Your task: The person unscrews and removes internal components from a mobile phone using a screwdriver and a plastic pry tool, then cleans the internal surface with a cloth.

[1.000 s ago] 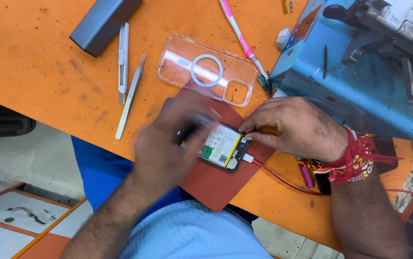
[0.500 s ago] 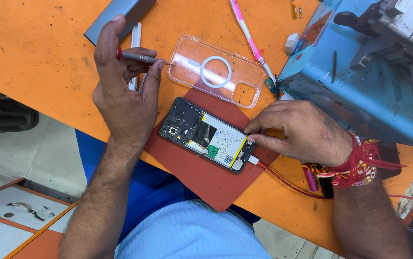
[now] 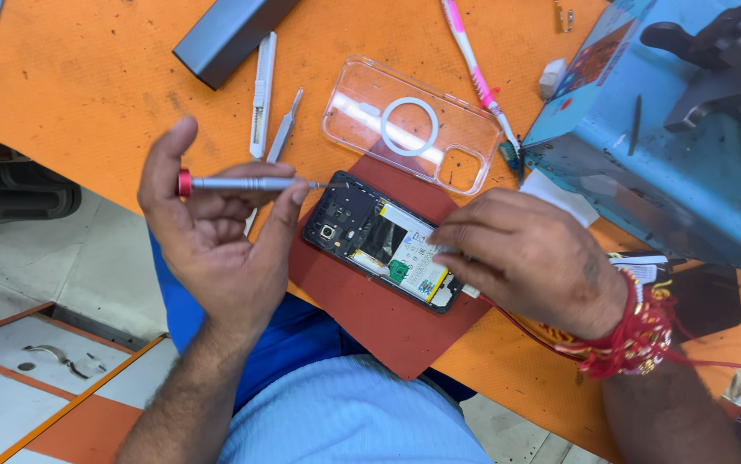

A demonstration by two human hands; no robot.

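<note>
A blue box (image 3: 646,163) stands at the right, a clear phone case (image 3: 409,125) above the red mat (image 3: 370,318). On the mat lies the opened phone (image 3: 383,242), with its white-and-green battery label, between the hands. The left hand (image 3: 216,241) pinches a screwdriver (image 3: 246,183) between thumb and fingers, tip at the phone's top corner; the right hand (image 3: 529,258) presses curled fingers on the phone's lower end.

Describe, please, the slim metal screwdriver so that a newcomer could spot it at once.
On the orange table, look just left of the dark red mat carrying the opened phone. The left hand holds the thin silver screwdriver level; unlike the white tools nearby, it has a red end cap.
</note>
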